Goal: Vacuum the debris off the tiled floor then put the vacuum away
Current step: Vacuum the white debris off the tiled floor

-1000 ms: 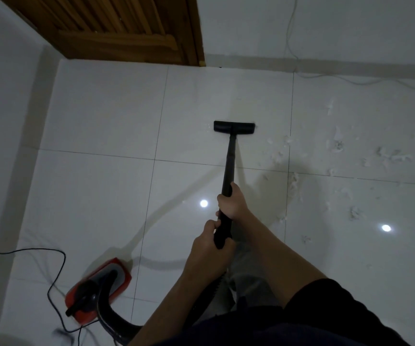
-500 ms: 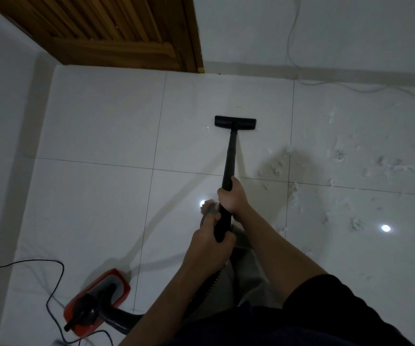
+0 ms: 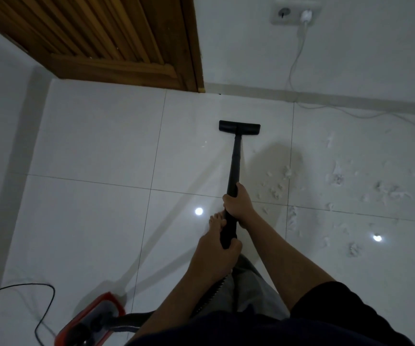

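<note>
A black vacuum wand (image 3: 234,166) runs from my hands forward to its flat black floor nozzle (image 3: 239,128), which rests on the white tiled floor (image 3: 96,216). My right hand (image 3: 238,203) grips the wand higher up. My left hand (image 3: 216,255) grips its lower end, where the ribbed hose begins. White fluffy debris (image 3: 338,181) lies scattered over the tiles to the right of the wand. The red and black vacuum body (image 3: 89,323) sits on the floor at the lower left, partly cut off by the frame edge.
A wooden slatted door (image 3: 116,38) stands at the back left. A wall socket (image 3: 295,12) holds a white plug whose cable trails along the floor at right. A black power cord (image 3: 44,303) loops near the vacuum body. My bare foot (image 3: 216,221) shows beside the wand.
The view has tilted up, so the wall socket now shows. The nozzle has stayed just left of the debris. My foot has stepped forward beside the wand, and the vacuum body sits lower in frame.
</note>
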